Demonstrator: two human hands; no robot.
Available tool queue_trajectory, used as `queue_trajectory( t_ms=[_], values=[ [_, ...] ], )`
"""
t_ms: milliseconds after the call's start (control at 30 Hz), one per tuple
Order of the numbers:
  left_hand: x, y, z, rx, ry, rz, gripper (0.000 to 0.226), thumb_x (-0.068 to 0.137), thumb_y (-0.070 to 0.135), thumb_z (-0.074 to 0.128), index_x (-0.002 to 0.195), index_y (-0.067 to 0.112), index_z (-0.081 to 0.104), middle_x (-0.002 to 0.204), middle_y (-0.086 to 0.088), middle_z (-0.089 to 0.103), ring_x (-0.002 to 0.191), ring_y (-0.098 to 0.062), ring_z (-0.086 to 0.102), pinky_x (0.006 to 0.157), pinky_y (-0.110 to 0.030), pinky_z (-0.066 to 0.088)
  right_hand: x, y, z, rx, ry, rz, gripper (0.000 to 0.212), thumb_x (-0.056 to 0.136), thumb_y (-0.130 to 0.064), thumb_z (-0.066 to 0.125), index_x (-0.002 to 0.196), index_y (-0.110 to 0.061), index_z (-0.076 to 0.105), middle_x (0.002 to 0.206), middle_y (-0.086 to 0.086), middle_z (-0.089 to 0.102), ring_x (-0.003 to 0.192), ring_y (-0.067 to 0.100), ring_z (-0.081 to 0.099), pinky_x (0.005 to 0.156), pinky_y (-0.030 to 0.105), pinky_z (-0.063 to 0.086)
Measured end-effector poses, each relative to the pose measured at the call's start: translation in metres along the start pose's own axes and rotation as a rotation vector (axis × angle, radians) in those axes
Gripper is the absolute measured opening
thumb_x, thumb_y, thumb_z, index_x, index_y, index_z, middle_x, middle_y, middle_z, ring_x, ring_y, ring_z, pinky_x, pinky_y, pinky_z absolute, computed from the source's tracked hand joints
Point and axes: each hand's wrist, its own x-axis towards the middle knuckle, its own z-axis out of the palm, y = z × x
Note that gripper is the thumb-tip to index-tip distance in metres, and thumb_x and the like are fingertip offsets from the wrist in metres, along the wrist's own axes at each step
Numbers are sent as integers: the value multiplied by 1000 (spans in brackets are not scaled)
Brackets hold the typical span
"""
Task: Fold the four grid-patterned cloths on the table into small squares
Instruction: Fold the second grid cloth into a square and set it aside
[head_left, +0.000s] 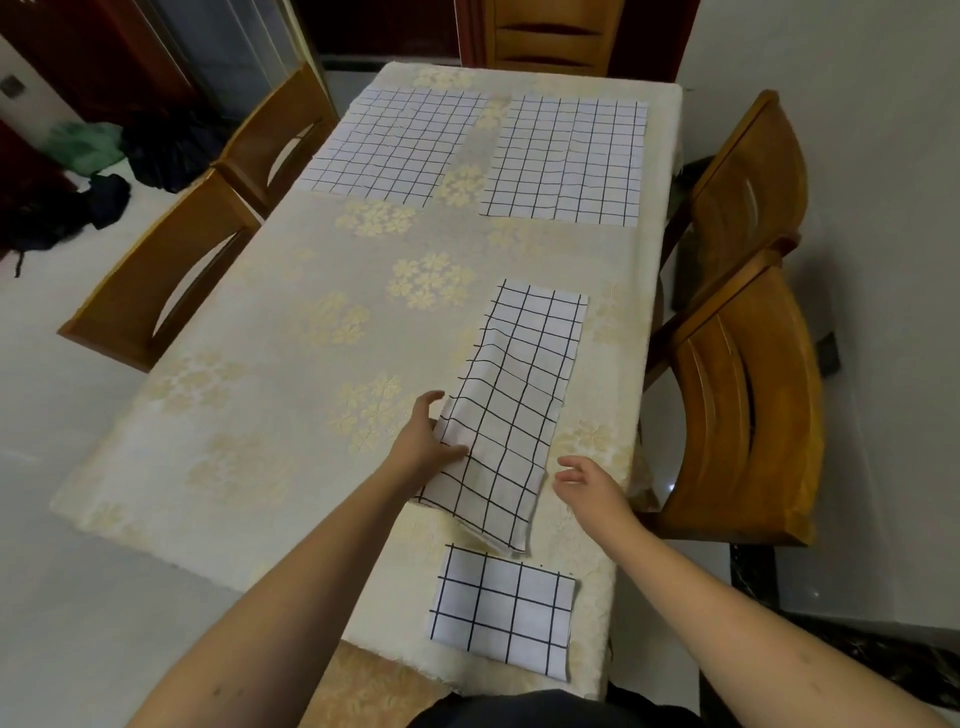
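Our left hand (422, 446) with fingers pinching the long folded cloth (511, 410) edge, our right hand (584, 480) hovering beside, fingers apart, small folded square (503, 613) nearer on the tabletop (260, 364)

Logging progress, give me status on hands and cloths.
Left hand holds long folded cloth; right hand open beside. One small square done, two flat. Nothing obstructing.

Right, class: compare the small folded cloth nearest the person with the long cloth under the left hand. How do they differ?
The small folded cloth is a compact near-square; the long cloth is a narrow strip, only partly folded. The small one lies flat and untouched; the long one is rumpled at its near end, where the left hand grips its edge. The small one sits nearer the table's front edge. Both are white with dark grid lines.
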Motion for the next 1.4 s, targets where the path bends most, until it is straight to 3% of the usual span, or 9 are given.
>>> queue_trajectory(
  t_ms=[167, 300, 433, 533, 700, 867, 967, 1067, 1400],
  values=[
    [-19, -19, -20, -62, 50, -92, 76, 77, 32, 81, 140, 31, 38, 112, -4, 51, 99, -26, 62, 79, -36, 54, -3, -13, 23, -53, -73, -100, 24, 90, -12, 63, 110, -24, 56, 103, -2, 60, 99, 17, 59, 72, 17, 44],
    [-34, -43, -33, -45, 139, -179, 45, 85, 35, 72, 124, 16, 57, 108, -9, 65, 86, -20, 62, 75, -29, 48, -8, -17, 45, -134, -123, -142, 22, 91, -10, 61, 110, -20, 59, 104, 1, 61, 97, 17, 60, 71, 13, 45],
    [-48, -62, -53, 151, 175, -180, 38, 86, 34, 72, 114, 9, 66, 108, -9, 68, 96, -23, 62, 73, -25, 39, -17, -26, 66, -281, -180, -225, 23, 91, -15, 61, 114, -20, 60, 103, -6, 61, 90, 8, 59, 69, 6, 43],
    [-58, -70, -64, 228, 212, -149, 27, 86, 29, 71, 107, 12, 69, 96, -5, 68, 90, -21, 62, 64, -23, 38, -19, -37, 84, -362, -211, -298, 24, 90, -16, 62, 114, -20, 61, 102, -7, 62, 91, 8, 59, 78, 14, 46],
    [-69, -83, -63, 177, 260, -156, 31, 91, 30, 64, 118, 15, 64, 102, -5, 68, 86, -20, 60, 63, -21, 40, -19, -47, 101, -443, -260, -343, 25, 91, -20, 61, 116, -21, 60, 104, -8, 62, 91, 5, 58, 67, 2, 39],
    [-78, -86, -48, 159, 344, -188, 30, 96, 28, 55, 118, 12, 65, 111, -9, 68, 103, -25, 61, 75, -24, 38, -14, -44, 84, -421, -275, -349, 24, 91, -18, 62, 115, -23, 61, 104, -9, 63, 94, 6, 59, 78, 13, 45],
    [-89, -77, -39, 183, 396, -181, 25, 95, 26, 55, 113, 12, 67, 105, -9, 69, 97, -26, 61, 72, -27, 39, -8, -43, 62, -438, -307, -368, 24, 92, -19, 61, 116, -22, 61, 106, -7, 63, 94, 5, 58, 82, 19, 48],
    [-100, -60, -31, 222, 460, -186, 23, 96, 25, 56, 112, 12, 67, 101, -9, 69, 85, -22, 57, 68, -27, 37, -4, -49, 38, -472, -369, -421, 24, 94, -21, 59, 118, -22, 60, 110, -6, 63, 94, 4, 57, 74, 10, 42],
    [-140, -4, -17, 440, 501, -47, 24, 97, 23, 56, 119, 21, 64, 112, -3, 71, 105, -25, 64, 77, -32, 48, -2, -115, 46, -822, -482, -935, 40, 97, -30, 53, 136, -26, 50, 137, -2, 52, 127, 20, 43, 105, 40, 35]
  ],
)
